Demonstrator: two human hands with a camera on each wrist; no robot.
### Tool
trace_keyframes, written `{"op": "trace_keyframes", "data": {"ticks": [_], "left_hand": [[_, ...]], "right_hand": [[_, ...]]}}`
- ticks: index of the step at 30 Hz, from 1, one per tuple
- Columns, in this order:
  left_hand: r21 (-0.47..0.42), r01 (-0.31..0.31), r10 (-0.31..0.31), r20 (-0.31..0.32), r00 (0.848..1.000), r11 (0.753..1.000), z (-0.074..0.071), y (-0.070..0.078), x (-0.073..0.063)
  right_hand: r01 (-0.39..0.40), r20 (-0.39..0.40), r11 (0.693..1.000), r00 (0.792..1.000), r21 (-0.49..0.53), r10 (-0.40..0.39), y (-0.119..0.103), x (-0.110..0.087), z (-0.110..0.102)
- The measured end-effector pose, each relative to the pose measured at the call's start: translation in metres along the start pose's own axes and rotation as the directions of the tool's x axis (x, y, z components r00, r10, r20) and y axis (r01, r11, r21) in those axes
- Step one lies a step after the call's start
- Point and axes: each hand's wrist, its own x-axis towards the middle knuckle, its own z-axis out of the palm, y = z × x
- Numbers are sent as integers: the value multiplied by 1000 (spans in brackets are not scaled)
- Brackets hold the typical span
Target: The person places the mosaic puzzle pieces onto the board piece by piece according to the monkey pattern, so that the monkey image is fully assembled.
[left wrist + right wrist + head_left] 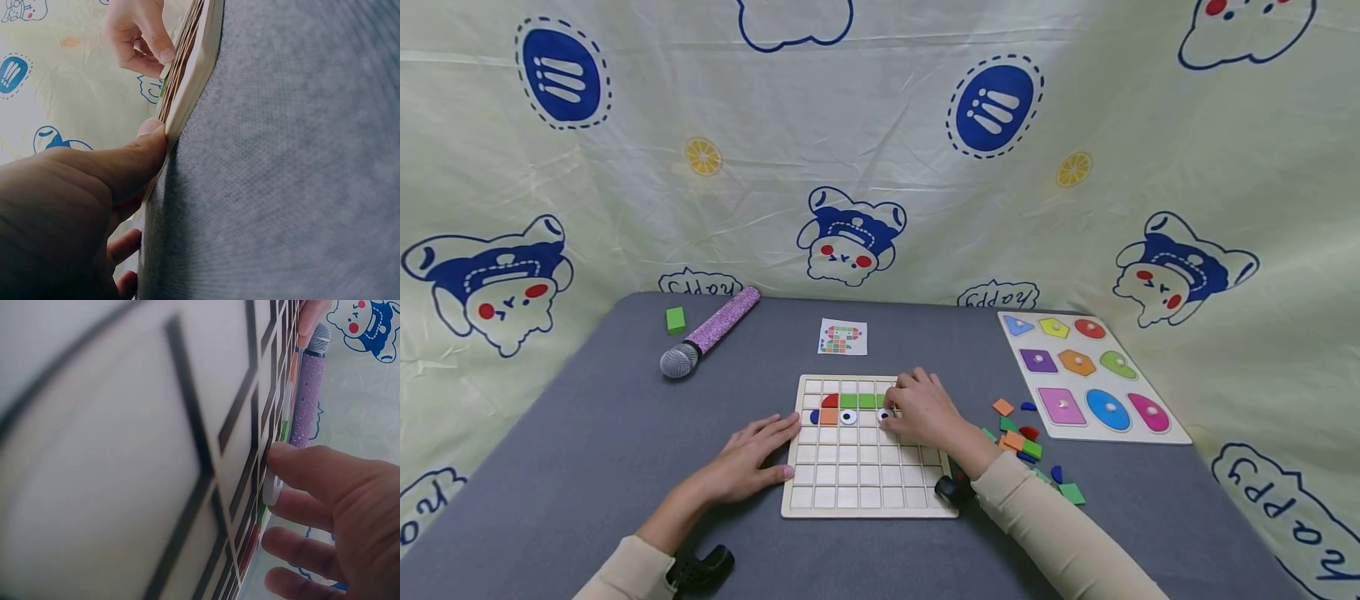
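A pale wooden grid board (868, 475) lies on the grey table. Its upper rows hold a red quarter-round piece (831, 401), green tiles (857, 402), a blue half-round piece (815, 417), an orange tile (828, 416) and a round eye piece (847, 417). My right hand (925, 408) is over the board's upper right, pinching a second white eye piece (272, 489) between thumb and forefinger at a cell. My left hand (741, 458) rests against the board's left edge, its thumb (150, 140) touching the rim and its fingers loosely extended.
Loose coloured pieces (1011, 440) lie right of the board, partly behind the right forearm. A shape puzzle board (1045, 379) stands beyond them. Behind the grid lie a picture card (842, 337), a purple glittery microphone (722, 321) and a green block (675, 320). A patterned cloth hangs behind.
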Motion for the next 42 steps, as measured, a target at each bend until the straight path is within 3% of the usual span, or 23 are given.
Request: {"op": "trace_keyframes", "data": {"ticks": [15,23,27,34,42], "left_hand": [[4,-1,1,-1,1000,1000,0,0,1],[4,5,-5,1,1000,1000,1,1,1],[3,11,-11,1,1000,1000,1,1,1],[-3,22,-22,6,1000,1000,2,0,1],[-2,21,-21,5,1000,1000,2,0,1]], "right_hand": [[4,-20,1000,1000,-1,-4,0,-2,-1],[-72,0,997,997,25,72,10,-5,-8],[-112,2,993,994,42,112,24,-11,-13],[-105,-34,992,994,72,108,63,-29,-14],[-148,11,979,989,137,148,108,-50,-18]]}}
